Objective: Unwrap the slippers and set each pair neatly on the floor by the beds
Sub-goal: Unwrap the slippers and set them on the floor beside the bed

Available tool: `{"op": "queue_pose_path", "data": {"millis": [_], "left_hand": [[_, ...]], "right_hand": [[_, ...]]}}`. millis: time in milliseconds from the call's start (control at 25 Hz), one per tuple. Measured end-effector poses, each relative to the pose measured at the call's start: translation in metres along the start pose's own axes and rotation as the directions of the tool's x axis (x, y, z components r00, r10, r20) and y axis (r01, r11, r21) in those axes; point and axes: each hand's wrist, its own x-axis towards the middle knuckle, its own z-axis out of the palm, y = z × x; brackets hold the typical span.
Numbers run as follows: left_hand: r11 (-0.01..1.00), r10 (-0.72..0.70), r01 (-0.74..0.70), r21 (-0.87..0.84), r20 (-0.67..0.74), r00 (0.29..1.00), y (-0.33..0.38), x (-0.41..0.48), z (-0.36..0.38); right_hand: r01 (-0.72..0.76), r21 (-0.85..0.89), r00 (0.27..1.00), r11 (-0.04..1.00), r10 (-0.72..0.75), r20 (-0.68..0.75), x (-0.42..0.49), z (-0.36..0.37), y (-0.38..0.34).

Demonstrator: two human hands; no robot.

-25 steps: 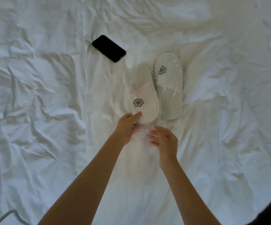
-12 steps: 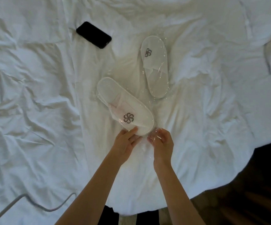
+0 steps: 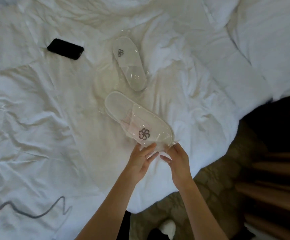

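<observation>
Both hands pinch a wrapped slipper on rumpled white bedding beside carpet.

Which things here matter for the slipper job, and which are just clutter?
Job:
- near wrapped slippers
- wrapper at the toe end, pinched by left hand and right hand
- far wrapped slippers, untouched
- floor, where the pairs go

Lying about, on the bed:
- phone
- cable

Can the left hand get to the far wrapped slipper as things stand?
Likely yes: far slipper lies unobstructed just beyond the near slipper, though the left hand must first release that wrap.
</observation>
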Motion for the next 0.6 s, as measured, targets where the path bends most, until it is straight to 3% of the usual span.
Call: {"op": "queue_pose_path", "data": {"millis": [280, 600], "left_hand": [[0.991, -0.017, 0.029, 0.129, -0.091, 0.996, -0.109, -0.024, 0.018], [0.972, -0.043, 0.053, 0.227, -0.049, 0.998, -0.143, -0.043, 0.049]], "right_hand": [[0.015, 0.115, 0.985, 0.993, 0.006, -0.175, -0.064, -0.112, 0.064], [-0.008, 0.287, 0.991, 0.958, 0.045, -0.124, -0.136, -0.193, 0.105]]}}
